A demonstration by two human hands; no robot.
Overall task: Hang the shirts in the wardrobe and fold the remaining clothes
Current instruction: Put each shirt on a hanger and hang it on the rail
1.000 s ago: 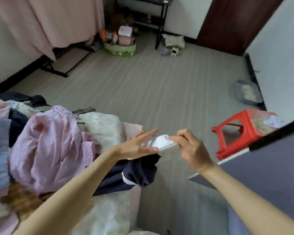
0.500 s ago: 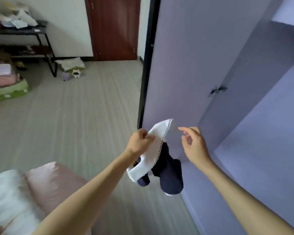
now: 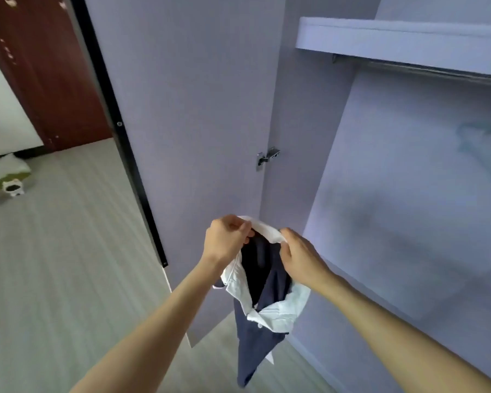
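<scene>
A small navy shirt [image 3: 257,330] with a white collar hangs in the air in front of the open wardrobe. My left hand [image 3: 227,239] pinches the collar at its left side. My right hand [image 3: 301,255] grips the collar at its right side, so the neck opening is spread between the two hands. The shirt's body dangles below them. Inside the wardrobe a metal hanging rail [image 3: 425,70] runs under a shelf [image 3: 394,42] at the upper right.
The wardrobe's open door [image 3: 187,114] stands just beyond my hands, with a metal hinge [image 3: 267,158] on its inner edge. A blurred pale hanger [image 3: 482,140] shows at the right. Grey striped floor [image 3: 54,265] lies to the left; a dark red room door [image 3: 40,72] is behind.
My view has swung from the bed's clothes pile to the wardrobe's inside. The shirt came off the bed, and my right hand has taken hold of the collar beside my left.
</scene>
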